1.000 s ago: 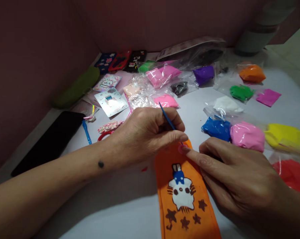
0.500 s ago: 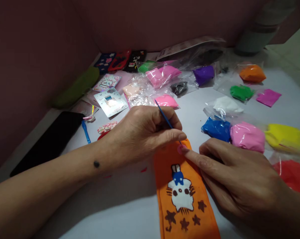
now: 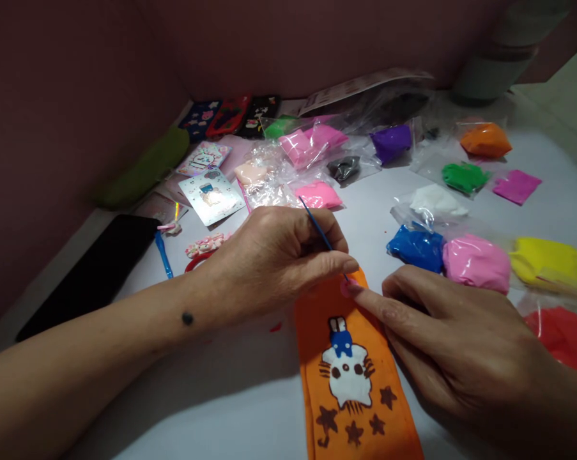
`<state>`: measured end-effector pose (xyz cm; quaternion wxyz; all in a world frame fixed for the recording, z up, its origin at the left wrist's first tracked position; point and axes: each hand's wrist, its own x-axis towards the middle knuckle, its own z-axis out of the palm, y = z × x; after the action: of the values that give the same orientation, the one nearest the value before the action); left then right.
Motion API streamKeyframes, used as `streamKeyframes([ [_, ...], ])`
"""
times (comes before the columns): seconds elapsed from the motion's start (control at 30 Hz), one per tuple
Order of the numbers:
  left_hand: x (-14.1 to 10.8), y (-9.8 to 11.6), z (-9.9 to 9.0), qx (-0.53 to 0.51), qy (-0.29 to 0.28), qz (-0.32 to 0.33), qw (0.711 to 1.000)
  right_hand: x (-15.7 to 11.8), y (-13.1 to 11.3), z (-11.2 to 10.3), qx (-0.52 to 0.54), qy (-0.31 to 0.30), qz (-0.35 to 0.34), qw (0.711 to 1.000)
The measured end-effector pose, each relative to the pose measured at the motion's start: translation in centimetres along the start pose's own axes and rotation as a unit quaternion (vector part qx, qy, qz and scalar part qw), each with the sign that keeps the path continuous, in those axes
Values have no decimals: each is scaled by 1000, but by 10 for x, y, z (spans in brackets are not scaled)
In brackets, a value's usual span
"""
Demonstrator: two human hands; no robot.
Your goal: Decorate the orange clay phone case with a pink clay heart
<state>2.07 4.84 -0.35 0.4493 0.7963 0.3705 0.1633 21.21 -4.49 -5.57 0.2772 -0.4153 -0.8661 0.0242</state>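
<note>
My left hand (image 3: pixel 300 255) is closed around a thin blue stick (image 3: pixel 318 227), with its tip down at a small pink clay piece (image 3: pixel 346 287). That piece lies near the far end of a flat orange panel (image 3: pixel 312 358), which looks like a clay-covered phone case. My right hand (image 3: pixel 455 338) rests at the panel's right edge, its index finger stretched out and touching the pink piece; the other fingers are curled beneath. Upside down on the panel is a white cat figure (image 3: pixel 349 380) in blue clothing, with several brown stars (image 3: pixel 354 431) below it.
Bagged clay stands around: blue (image 3: pixel 415 248), pink (image 3: pixel 477 262), yellow (image 3: pixel 551 260), red (image 3: pixel 559 335), white (image 3: pixel 439 203) and purple (image 3: pixel 391 144). At left lie a black phone (image 3: pixel 89 275), a blue tool (image 3: pixel 163 254) and a silver card (image 3: pixel 211 197). Decorated cases (image 3: pixel 228 116) lie at the back.
The stick's tip has shifted very slightly at the pink piece. Both hands stay in nearly the same place, and the view has moved a little.
</note>
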Motion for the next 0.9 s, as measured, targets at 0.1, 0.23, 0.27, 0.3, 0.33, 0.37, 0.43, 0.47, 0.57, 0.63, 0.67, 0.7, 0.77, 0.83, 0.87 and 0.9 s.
streamKeyframes([
  [0.1,0,0,0,21,0,-7,1000,0,0,0,1,-3,2,1000],
  [0.23,-1,-1,1,17,3,-9,1000,0,-1,1,4,0,4,1000],
  [0.27,-1,-2,1,17,-1,-10,1000,-1,-1,1,4,-1,4,1000],
  [0.3,-1,-2,1,19,-6,-10,1000,-1,0,2,3,0,5,1000],
  [0.33,-2,-2,2,20,-8,-10,1000,-1,0,2,5,2,7,1000],
  [0.37,-2,-1,2,20,-11,-9,1000,0,0,2,5,4,7,1000],
  [0.43,-2,-1,2,20,-11,-7,1000,0,0,2,3,6,7,1000],
  [0.47,-1,0,1,20,-11,-4,1000,-1,0,2,2,3,6,1000],
  [0.57,0,1,0,21,-16,-9,1000,-1,0,1,2,-7,5,1000],
  [0.63,1,1,-1,20,-18,-15,1000,-2,0,2,2,-5,7,1000],
  [0.67,1,1,-1,18,-20,-17,1000,-1,0,1,-1,-3,7,1000],
  [0.7,1,1,-1,15,-19,-17,1000,-1,0,1,-4,-1,6,1000],
  [0.77,1,1,-2,8,-17,-13,1000,-1,-1,1,-9,-9,7,1000],
  [0.83,-1,0,-2,5,-14,-10,1000,0,-1,0,-11,-15,9,1000],
  [0.87,-1,0,-2,8,-13,-9,1000,0,-1,0,-11,-15,11,1000],
  [0.9,-2,0,-2,14,-14,-10,1000,0,-1,0,-11,-14,11,1000],
])
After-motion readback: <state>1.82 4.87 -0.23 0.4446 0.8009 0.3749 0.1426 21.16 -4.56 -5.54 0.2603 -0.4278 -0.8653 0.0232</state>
